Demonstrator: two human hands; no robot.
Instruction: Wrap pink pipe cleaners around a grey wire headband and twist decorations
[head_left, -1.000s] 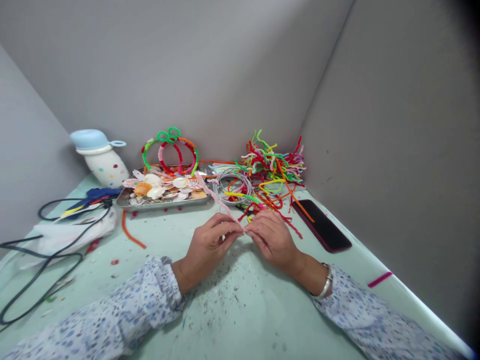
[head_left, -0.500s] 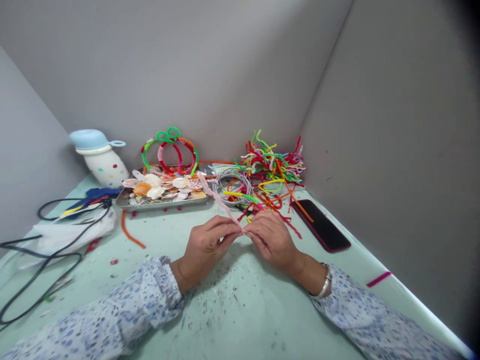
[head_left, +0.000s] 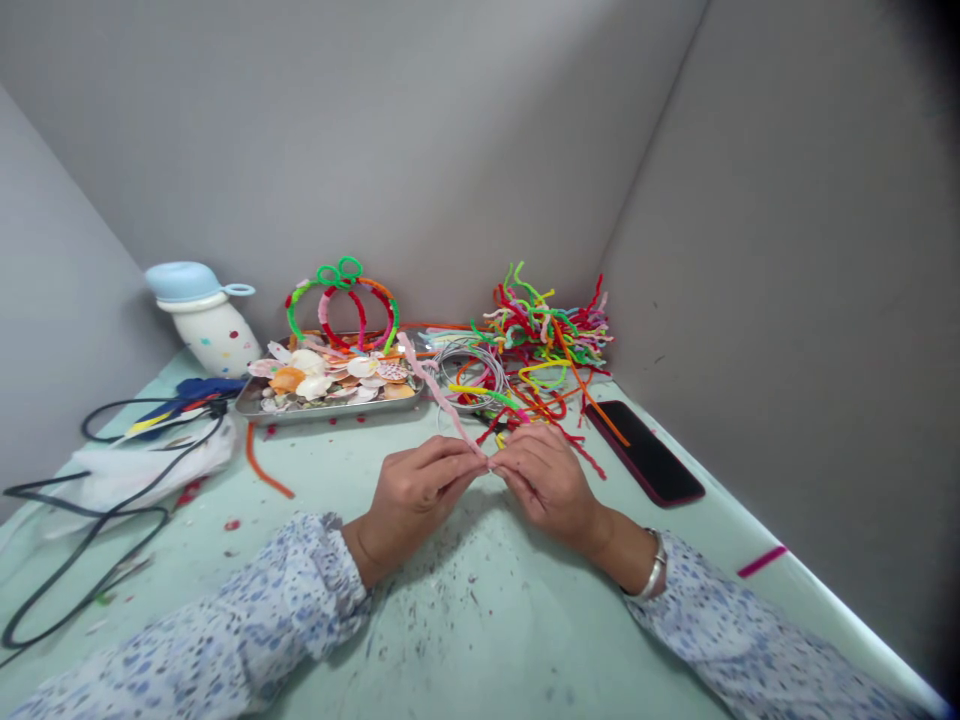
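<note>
A fuzzy pale pink pipe cleaner [head_left: 444, 402] rises up and to the left from between my fingertips, its far part bent. My left hand [head_left: 421, 492] pinches its lower end between thumb and forefinger. Touching it tip to tip, my right hand [head_left: 549, 487] is closed on the same end, with its fingers curled. The exact spot of the grip is hidden by the fingertips. Just behind my right hand lie loose red pipe cleaners [head_left: 589, 455] and a yellow-green one [head_left: 487, 394]. A coil of silver wire [head_left: 466, 350] rests beyond my hands.
A metal tray [head_left: 330, 410] holds shells [head_left: 307, 380]; pipe-cleaner hoops [head_left: 362, 325] stand behind them. A white bottle [head_left: 217, 335] and black cable [head_left: 112, 515] are on the left. A pipe-cleaner heap [head_left: 547, 320] is at the back, a phone [head_left: 652, 465] on the right.
The whole view has shifted slightly. Both hands keep their pinch on the pink pipe cleaner, whose upper part leans a little differently.
</note>
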